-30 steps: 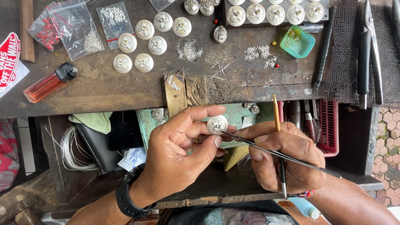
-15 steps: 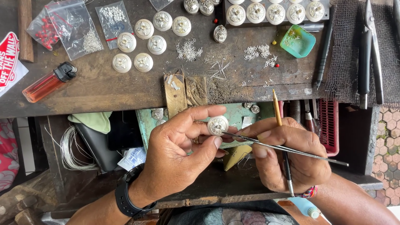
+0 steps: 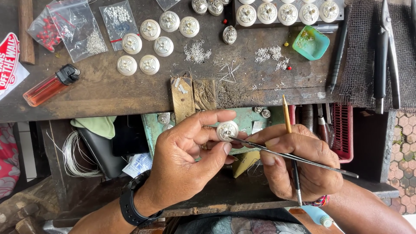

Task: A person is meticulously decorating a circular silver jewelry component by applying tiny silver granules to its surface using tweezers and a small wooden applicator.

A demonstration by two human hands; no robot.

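My left hand (image 3: 184, 160) is closed around a small round silver ornament (image 3: 227, 130), pinched between thumb and fingertips so its patterned face turns up toward me. My right hand (image 3: 299, 162) sits just beside it, gripping thin metal tweezers (image 3: 294, 157) whose tips touch the lower edge of the ornament; the long handle runs back across my knuckles and out past my wrist. The same hand also holds a slim brush with a yellow-tipped handle (image 3: 289, 134), standing nearly upright between my fingers, its far end poking above my hand. A black watch (image 3: 130, 203) wraps my left wrist, and a woven coloured band (image 3: 318, 201) circles my right.

Beneath both hands lies a pale green tray (image 3: 151, 125) with a few loose silver pieces. Left of my left hand, a coil of fine wire (image 3: 76, 154) rests beside a dark pouch (image 3: 104, 151). Just beyond my fingertips a worn wooden peg (image 3: 182, 97) juts from the edge of the bench (image 3: 108, 93). Farther out on the bench, round silver ornaments (image 3: 149, 43) sit in a loose cluster, tiny silver findings (image 3: 197, 52) lie scattered, and a small teal dish (image 3: 310, 43) stands beyond my right hand. An orange lighter (image 3: 50, 85) lies well off past my left hand, near clear bags of beads (image 3: 82, 28). Far to the right, dark pliers (image 3: 385, 56) rest on black mesh (image 3: 368, 56)
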